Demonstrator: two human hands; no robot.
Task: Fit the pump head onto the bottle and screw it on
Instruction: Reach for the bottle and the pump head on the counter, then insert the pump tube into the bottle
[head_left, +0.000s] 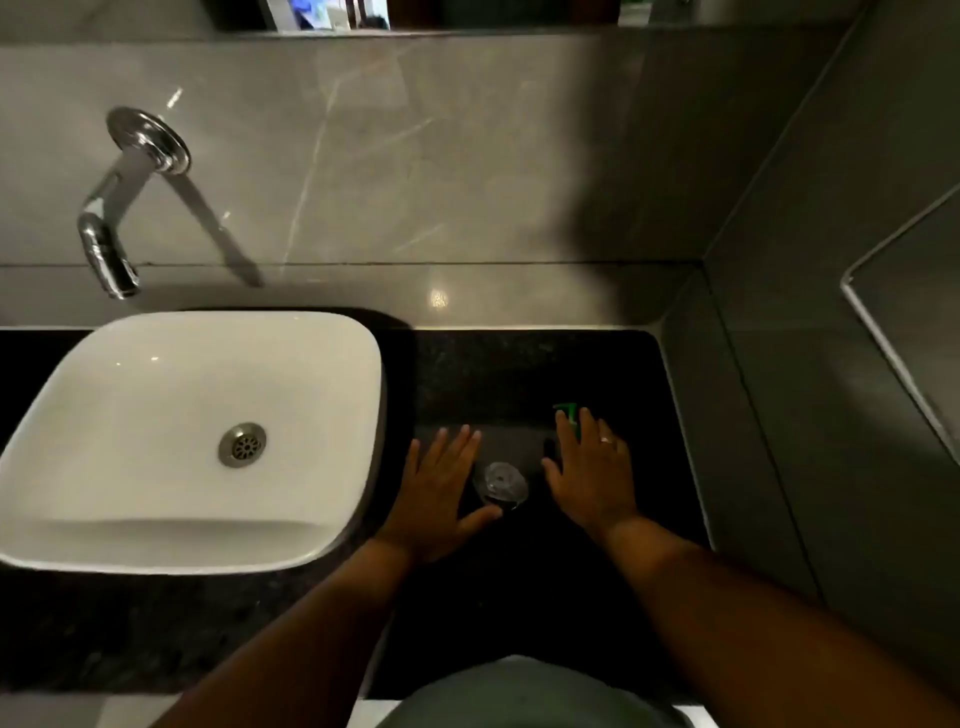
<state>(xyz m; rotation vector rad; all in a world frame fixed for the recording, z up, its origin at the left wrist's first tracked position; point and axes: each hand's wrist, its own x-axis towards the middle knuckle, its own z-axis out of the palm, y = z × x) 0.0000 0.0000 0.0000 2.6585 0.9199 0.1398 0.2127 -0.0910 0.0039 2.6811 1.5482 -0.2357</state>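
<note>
A clear bottle (500, 483) stands upright on the black counter (519, 374), seen from above with its round mouth uncovered. My left hand (441, 493) lies flat just left of it, fingers spread, thumb close to the bottle's base. My right hand (592, 473) is spread flat to the right of the bottle, a ring on one finger. A green pump head (566, 413) peeks out from under the fingertips of my right hand; most of it is hidden. Neither hand holds anything.
A white basin (104, 405) with a metal drain (242, 445) fills the counter's left side. A chrome wall tap (111, 228) hangs over it. Grey tiled walls (779, 415) close in the back and right.
</note>
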